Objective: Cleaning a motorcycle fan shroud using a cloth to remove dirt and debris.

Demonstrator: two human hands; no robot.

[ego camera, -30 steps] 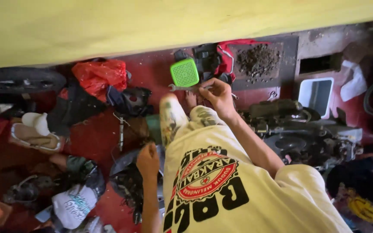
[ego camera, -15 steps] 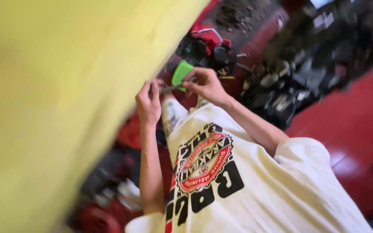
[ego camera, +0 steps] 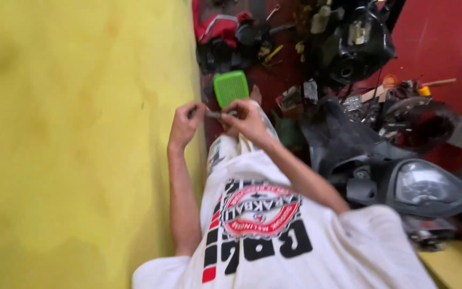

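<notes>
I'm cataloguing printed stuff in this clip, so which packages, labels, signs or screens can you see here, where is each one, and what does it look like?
Round printed emblem: on the white t-shirt at bottom centre; red and white ring, with blocky black lettering and a red-and-black stripe beside it.
Packages, signs, screens: none that can be told; the green ribbed plastic rectangle beyond the hands is plain.
Left hand and right hand: pinch a small dark part, no label visible.

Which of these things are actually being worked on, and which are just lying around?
In hand:
- left hand and right hand, pinching a small dark metal part between them
- green plastic box, just beyond the hands

Lying about:
- red and black cloth bundle
- scooter headlight
- black engine part
- spanner
</notes>
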